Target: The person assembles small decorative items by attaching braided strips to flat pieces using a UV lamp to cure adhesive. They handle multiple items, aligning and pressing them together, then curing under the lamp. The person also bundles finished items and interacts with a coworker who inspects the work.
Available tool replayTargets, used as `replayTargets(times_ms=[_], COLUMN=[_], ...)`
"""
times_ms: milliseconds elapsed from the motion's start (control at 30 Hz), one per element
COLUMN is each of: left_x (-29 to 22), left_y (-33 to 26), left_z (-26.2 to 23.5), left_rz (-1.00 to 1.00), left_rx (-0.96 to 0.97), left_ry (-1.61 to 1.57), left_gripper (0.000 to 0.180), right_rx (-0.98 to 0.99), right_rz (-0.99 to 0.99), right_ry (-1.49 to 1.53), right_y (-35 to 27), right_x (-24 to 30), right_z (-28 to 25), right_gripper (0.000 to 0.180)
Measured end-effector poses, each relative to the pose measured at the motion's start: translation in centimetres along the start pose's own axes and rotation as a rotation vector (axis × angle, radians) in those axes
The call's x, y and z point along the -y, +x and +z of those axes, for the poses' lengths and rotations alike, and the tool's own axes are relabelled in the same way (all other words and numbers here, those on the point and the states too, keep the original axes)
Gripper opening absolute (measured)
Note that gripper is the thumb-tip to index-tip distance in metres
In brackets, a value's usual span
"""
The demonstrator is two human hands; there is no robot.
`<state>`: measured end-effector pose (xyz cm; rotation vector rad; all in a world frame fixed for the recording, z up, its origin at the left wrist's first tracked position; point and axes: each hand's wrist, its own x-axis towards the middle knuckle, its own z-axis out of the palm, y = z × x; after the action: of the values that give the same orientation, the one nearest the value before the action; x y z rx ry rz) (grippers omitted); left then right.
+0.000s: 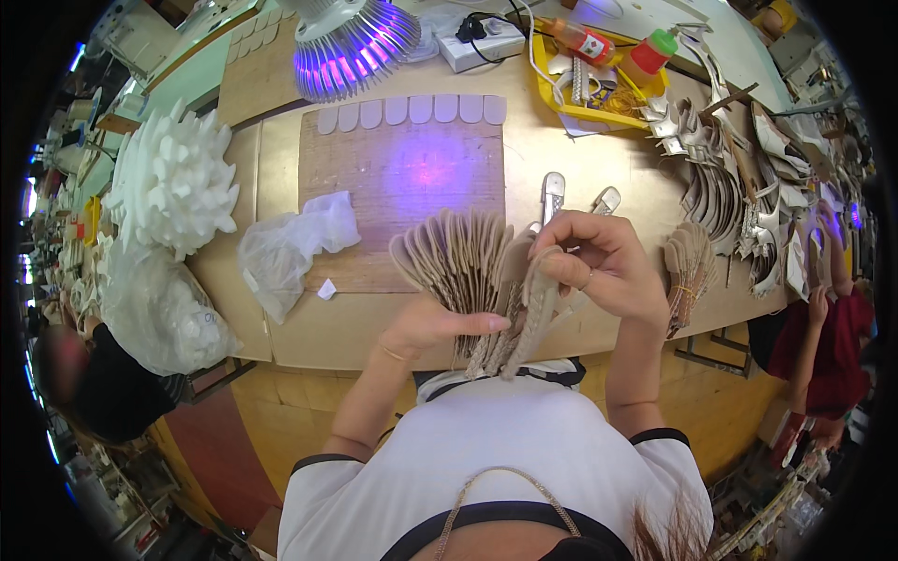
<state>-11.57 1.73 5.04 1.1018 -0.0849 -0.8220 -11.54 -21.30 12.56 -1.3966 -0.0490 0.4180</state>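
Note:
My left hand [432, 327] grips the lower end of a fanned stack of beige shoe insoles [456, 257], held upright over the table's front edge. My right hand [599, 266] pinches one beige insole piece [541, 313] at the right side of the fan, fingers curled around it. A wooden board [374, 187] lies just behind the fan, lit purple, with a row of small pale pieces [412, 110] along its far edge.
A lamp [351, 37] hangs over the board. A crumpled plastic bag [290, 248] and white foam pieces [173, 182] lie left. A yellow tray [599, 103] with bottles, a tied insole bundle [690, 266] and metallic shoe uppers [739, 178] sit right. Other people sit at both sides.

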Motion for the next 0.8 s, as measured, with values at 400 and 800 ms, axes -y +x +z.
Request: replayTargets(times_ms=[400, 800], left_x=[1.1, 0.0], left_y=[0.7, -2.7], left_z=[-0.4, 2.7], left_rz=[-0.036, -0.352], left_rx=[0.101, 0.183], left_ry=[-0.186, -0.541], left_gripper=[0.050, 0.068], right_rx=[-0.108, -0.195], right_rz=[-0.121, -0.364], right_ry=[0.053, -0.434], right_y=[1.4, 0.3], right_x=[-0.9, -1.8], right_z=[0.7, 2.5], right_gripper=[0.019, 0.022])
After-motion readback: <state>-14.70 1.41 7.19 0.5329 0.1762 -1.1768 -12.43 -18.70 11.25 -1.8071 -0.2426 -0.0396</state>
